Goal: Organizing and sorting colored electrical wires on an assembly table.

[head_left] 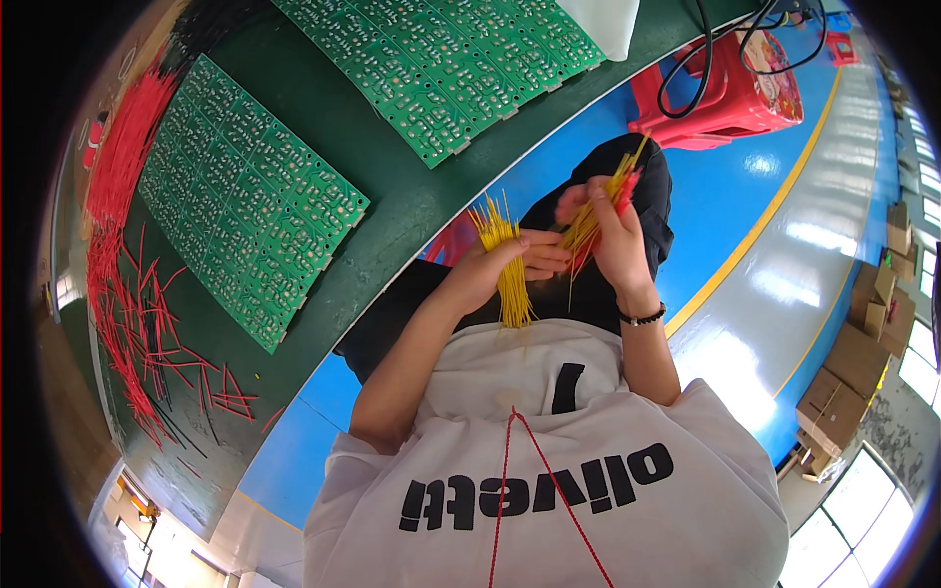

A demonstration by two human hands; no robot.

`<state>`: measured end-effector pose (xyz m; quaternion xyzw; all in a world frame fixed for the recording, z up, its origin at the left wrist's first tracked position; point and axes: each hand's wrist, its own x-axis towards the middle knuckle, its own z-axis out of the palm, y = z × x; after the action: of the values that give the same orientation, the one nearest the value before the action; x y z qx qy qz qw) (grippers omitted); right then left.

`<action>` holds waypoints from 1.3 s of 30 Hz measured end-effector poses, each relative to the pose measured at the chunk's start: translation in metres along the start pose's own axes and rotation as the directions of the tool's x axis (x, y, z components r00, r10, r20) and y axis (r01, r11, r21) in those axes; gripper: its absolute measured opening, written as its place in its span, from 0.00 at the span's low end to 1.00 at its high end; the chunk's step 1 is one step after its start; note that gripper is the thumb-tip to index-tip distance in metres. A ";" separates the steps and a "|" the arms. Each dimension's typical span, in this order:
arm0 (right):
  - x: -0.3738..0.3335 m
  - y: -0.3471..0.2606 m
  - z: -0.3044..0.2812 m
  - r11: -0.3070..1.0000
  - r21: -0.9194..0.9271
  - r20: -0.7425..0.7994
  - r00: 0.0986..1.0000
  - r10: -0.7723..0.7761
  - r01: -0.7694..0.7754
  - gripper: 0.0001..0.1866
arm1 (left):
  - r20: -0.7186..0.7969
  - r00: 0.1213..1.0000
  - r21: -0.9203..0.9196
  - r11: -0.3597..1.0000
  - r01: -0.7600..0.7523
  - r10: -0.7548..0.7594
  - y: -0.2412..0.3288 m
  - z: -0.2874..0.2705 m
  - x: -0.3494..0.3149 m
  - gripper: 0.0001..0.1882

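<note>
Above my lap, my left hand (498,265) is closed round a bundle of thin yellow wires (512,289), whose ends fan out above and below the fist. To its right, my right hand (616,233) grips a second bundle of yellow wires (583,227), tilted up to the right. Something red (627,188) shows at the right hand's fingers, partly hidden and blurred; it may be red wire. The fingertips of both hands come close together, and I cannot tell whether they touch. A dark beaded bracelet (642,317) circles my right wrist.
On the dark green table (294,108) to the left lie green circuit board panels (250,196), with another panel (461,69) farther back. Red wires (123,167) are piled and scattered along the table's left side. A red stool (720,98) and black cables (701,83) are at the far right.
</note>
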<state>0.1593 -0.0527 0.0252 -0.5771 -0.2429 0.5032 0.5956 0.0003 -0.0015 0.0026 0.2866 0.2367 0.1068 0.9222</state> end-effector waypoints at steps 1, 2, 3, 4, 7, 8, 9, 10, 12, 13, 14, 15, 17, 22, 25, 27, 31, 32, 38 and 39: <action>0.000 -0.007 0.006 0.994 0.097 -0.084 0.995 0.053 -0.044 0.09 | -0.003 1.000 -0.008 1.000 -0.016 0.016 -0.002 -0.002 0.000 0.22; 0.001 -0.011 0.011 0.977 0.196 -0.161 0.981 0.113 -0.080 0.10 | -0.007 0.999 -0.016 0.999 -0.032 0.032 -0.003 -0.003 0.001 0.22; 0.001 -0.012 0.001 0.977 0.201 -0.024 0.996 0.081 -0.074 0.08 | -0.006 0.999 -0.014 0.999 -0.035 0.035 -0.002 -0.003 0.001 0.22; 0.001 -0.012 -0.004 0.977 0.200 -0.021 0.997 0.077 -0.071 0.08 | -0.012 0.998 0.000 0.998 -0.056 0.056 -0.001 -0.002 0.001 0.21; 0.002 -0.019 -0.005 0.980 -0.121 -0.006 0.987 0.159 -0.159 0.08 | 0.040 0.995 0.104 0.990 -0.100 0.096 -0.006 -0.011 0.005 0.19; -0.002 -0.018 -0.001 0.954 -0.261 -0.005 0.989 0.149 -0.146 0.08 | 0.087 0.991 0.191 0.974 -0.119 0.104 -0.007 -0.015 0.005 0.18; 0.000 -0.013 -0.003 0.937 -0.336 0.000 0.995 0.099 -0.093 0.06 | -0.011 0.995 0.213 0.972 -0.095 0.100 -0.006 -0.008 0.005 0.16; 0.000 -0.007 -0.001 0.914 -0.403 0.011 0.999 0.050 -0.041 0.04 | -0.006 0.998 0.145 0.988 -0.059 0.060 -0.005 -0.007 0.003 0.15; -0.001 -0.011 0.002 0.961 -0.237 0.050 0.986 0.158 -0.142 0.05 | 0.023 0.999 0.015 0.999 -0.031 0.030 -0.004 -0.007 0.000 0.14; -0.003 -0.012 0.001 0.970 -0.185 0.082 0.981 0.174 -0.156 0.06 | 0.043 0.998 -0.039 0.998 -0.049 0.051 -0.004 -0.001 -0.002 0.13; -0.002 -0.012 -0.002 0.975 -0.184 0.101 0.984 0.145 -0.125 0.06 | 0.059 0.998 -0.123 0.992 -0.025 0.032 -0.008 -0.003 -0.002 0.11; -0.002 -0.010 -0.002 0.984 -0.051 0.136 0.975 0.175 -0.170 0.06 | 0.070 0.997 -0.124 0.992 -0.014 0.023 -0.012 -0.006 -0.004 0.10; -0.003 -0.012 -0.002 0.977 0.026 0.175 0.964 0.202 -0.210 0.06 | 0.090 0.995 -0.110 0.994 -0.027 0.037 -0.016 -0.012 -0.005 0.09; -0.031 -0.031 -0.010 0.969 0.212 0.208 0.975 0.078 -0.123 0.05 | -0.014 0.975 0.420 0.886 -0.197 0.224 0.011 0.010 -0.034 0.07; -0.025 -0.022 -0.013 0.947 -0.201 0.245 0.923 0.296 -0.250 0.05 | 0.090 0.943 0.713 0.641 -0.285 0.319 0.022 0.032 -0.055 0.05; -0.020 -0.012 -0.010 0.957 -0.063 0.209 0.934 0.291 -0.284 0.06 | 0.228 0.940 0.816 0.477 -0.327 0.253 0.055 0.061 -0.093 0.04; -0.004 -0.005 -0.013 0.933 0.205 0.240 0.940 0.244 -0.295 0.07 | 0.187 0.908 0.853 0.395 -0.340 0.376 0.124 0.124 -0.188 0.04; -0.003 -0.005 -0.007 0.930 0.201 0.249 0.934 0.255 -0.308 0.08 | 0.091 0.891 0.888 0.369 -0.275 0.445 0.136 0.141 -0.209 0.04; 0.009 0.023 -0.019 0.924 0.201 0.222 0.933 0.282 -0.327 0.08 | -0.082 0.768 0.976 -0.103 0.190 0.636 0.279 0.162 -0.131 0.12; 0.009 0.021 -0.015 0.923 0.200 0.249 0.928 0.276 -0.328 0.08 | 0.045 0.737 0.973 -0.196 0.120 0.675 0.303 0.141 -0.107 0.15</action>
<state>0.1696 -0.0549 -0.0005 -0.4741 -0.1517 0.6744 0.5454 -0.0405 0.1420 0.3200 0.8701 0.3944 0.1878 0.2283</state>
